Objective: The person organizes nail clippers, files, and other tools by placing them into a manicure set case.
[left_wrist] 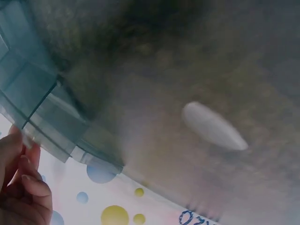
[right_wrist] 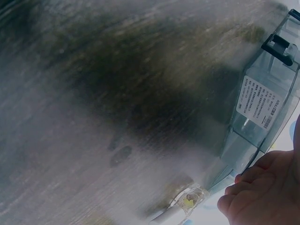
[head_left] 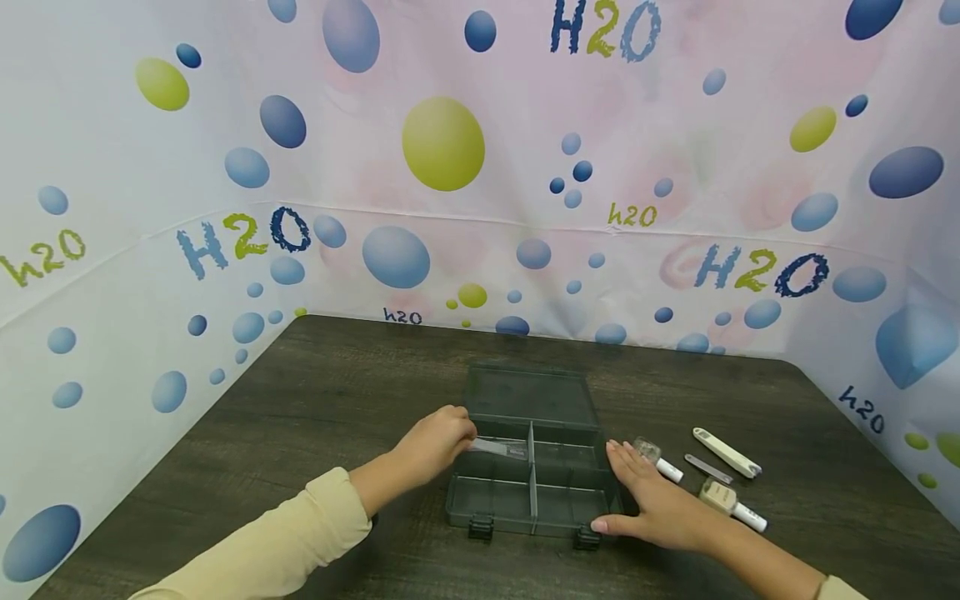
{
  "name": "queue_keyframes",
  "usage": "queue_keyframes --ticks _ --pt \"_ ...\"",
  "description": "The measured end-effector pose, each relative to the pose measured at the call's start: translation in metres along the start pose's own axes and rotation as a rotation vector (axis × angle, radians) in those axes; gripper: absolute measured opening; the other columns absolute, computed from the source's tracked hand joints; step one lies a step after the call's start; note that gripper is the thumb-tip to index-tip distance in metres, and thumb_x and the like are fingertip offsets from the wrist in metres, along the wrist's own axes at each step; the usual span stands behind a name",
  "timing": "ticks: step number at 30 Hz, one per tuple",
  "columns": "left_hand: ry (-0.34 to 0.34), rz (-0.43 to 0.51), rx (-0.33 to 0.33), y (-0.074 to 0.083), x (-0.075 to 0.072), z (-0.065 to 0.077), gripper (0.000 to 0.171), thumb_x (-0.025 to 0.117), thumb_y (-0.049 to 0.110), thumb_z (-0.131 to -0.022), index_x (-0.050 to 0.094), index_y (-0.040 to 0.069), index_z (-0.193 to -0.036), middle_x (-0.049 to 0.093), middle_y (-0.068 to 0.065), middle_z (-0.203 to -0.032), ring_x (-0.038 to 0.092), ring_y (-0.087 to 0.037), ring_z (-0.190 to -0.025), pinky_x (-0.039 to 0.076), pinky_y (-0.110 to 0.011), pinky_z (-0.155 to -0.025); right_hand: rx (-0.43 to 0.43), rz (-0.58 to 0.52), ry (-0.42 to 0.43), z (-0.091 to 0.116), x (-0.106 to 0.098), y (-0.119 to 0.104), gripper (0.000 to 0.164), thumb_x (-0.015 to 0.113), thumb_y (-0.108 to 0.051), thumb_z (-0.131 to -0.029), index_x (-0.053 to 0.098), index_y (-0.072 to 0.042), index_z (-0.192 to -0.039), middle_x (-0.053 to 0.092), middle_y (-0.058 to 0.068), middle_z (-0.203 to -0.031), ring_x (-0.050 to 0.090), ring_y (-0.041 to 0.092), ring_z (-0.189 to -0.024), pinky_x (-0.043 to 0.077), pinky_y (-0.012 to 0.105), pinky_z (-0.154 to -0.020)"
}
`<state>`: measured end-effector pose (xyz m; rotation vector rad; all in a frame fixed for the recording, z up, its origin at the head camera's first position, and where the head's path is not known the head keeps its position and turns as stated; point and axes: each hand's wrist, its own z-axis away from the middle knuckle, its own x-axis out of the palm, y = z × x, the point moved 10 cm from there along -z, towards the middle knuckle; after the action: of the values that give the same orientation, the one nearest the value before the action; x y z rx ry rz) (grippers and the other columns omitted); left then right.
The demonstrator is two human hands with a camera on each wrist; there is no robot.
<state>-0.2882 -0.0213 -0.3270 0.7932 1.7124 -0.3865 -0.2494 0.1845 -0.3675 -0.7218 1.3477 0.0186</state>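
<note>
A dark see-through plastic box (head_left: pixel 534 479) lies on the table with its lid (head_left: pixel 528 396) folded back, its inside split into several compartments. My left hand (head_left: pixel 441 437) is over the box's left side and pinches a thin, whitish see-through strip (head_left: pixel 498 448), which slants over the back left compartment; its kind is unclear. In the left wrist view the fingertips (left_wrist: pixel 29 161) close on the strip's edge. My right hand (head_left: pixel 660 504) lies along the box's right wall with straight fingers, thumb near the front right latch (head_left: pixel 587 537). In the right wrist view the box wall (right_wrist: pixel 241 150) shows beside that hand.
Right of the box lie a small clear bottle with white cap (head_left: pixel 669 470), a cream nail polish bottle (head_left: pixel 718 496), a long white nail clipper (head_left: pixel 726 452) and a small grey strip-like tool (head_left: pixel 707 468). A printed curtain (head_left: pixel 540 275) stands behind the table.
</note>
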Motion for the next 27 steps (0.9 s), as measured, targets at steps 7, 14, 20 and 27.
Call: queue_keyframes --ticks 7,14,20,27 --pt "-0.131 -0.069 -0.021 0.0 0.013 -0.016 0.006 0.068 0.012 -0.083 0.071 0.009 -0.079 0.063 -0.001 -0.079 0.058 -0.014 -0.074 0.05 -0.021 -0.063 0.002 -0.006 -0.003 0.0 0.0 0.0 0.101 0.064 -0.053 -0.08 0.018 0.01 -0.144 0.017 0.032 -0.149 0.012 0.053 -0.136 0.019 0.068 -0.102" --pt "-0.253 -0.161 -0.055 -0.001 0.024 -0.024 0.011 0.071 0.014 -0.079 0.07 0.013 -0.069 0.068 0.003 -0.073 0.061 -0.009 -0.065 0.049 -0.019 -0.057 0.005 -0.007 -0.004 0.0 0.0 0.001 0.102 0.064 -0.054 -0.08 0.017 0.01 -0.144 0.016 0.031 -0.149 0.012 0.052 -0.136 0.019 0.068 -0.103" --pt "-0.296 -0.273 -0.045 0.002 0.027 -0.027 0.009 0.076 0.016 -0.076 0.07 0.015 -0.069 0.068 0.006 -0.072 0.064 -0.009 -0.068 0.052 -0.02 -0.06 0.0 -0.003 0.002 0.0 0.0 0.001 0.101 0.064 -0.054 -0.08 0.018 0.01 -0.144 0.018 0.031 -0.149 0.013 0.052 -0.136 0.02 0.067 -0.102" --pt "-0.319 -0.296 -0.043 0.003 0.028 -0.029 0.02 0.071 0.009 -0.08 0.067 0.016 -0.062 0.066 0.007 -0.066 0.057 -0.007 -0.059 0.047 -0.019 -0.053 -0.006 -0.002 0.003 0.001 0.0 0.001 0.101 0.064 -0.053 -0.08 0.018 0.01 -0.144 0.018 0.031 -0.149 0.013 0.052 -0.136 0.02 0.067 -0.103"
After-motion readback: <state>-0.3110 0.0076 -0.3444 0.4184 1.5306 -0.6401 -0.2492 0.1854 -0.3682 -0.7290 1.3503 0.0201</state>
